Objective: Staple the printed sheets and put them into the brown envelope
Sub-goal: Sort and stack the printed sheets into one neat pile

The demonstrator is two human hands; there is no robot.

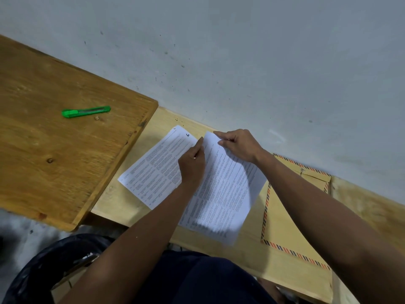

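Two lots of printed sheets lie side by side at the centre of the frame on the pale tabletop (153,128). The left sheet (156,166) lies flat, its long axis running from lower left to upper right, its top edge toward the wall. The right sheets (228,194) run from the upper centre down toward the lower right and overlap the brown envelope (289,218), which lies just right of them with its striped border showing and its flap end toward the upper right.

The left hand (192,165) rests between the two lots, fingers curled, forefinger at the seam where their top corners meet; whether its grip has hold of paper I cannot tell. The right hand (238,144) pinches the top edge of the right sheets, grip closed on that corner. Both hands sit at the top ends, so squaring the lots together likely turns on sliding right onto left. No stapler shows.
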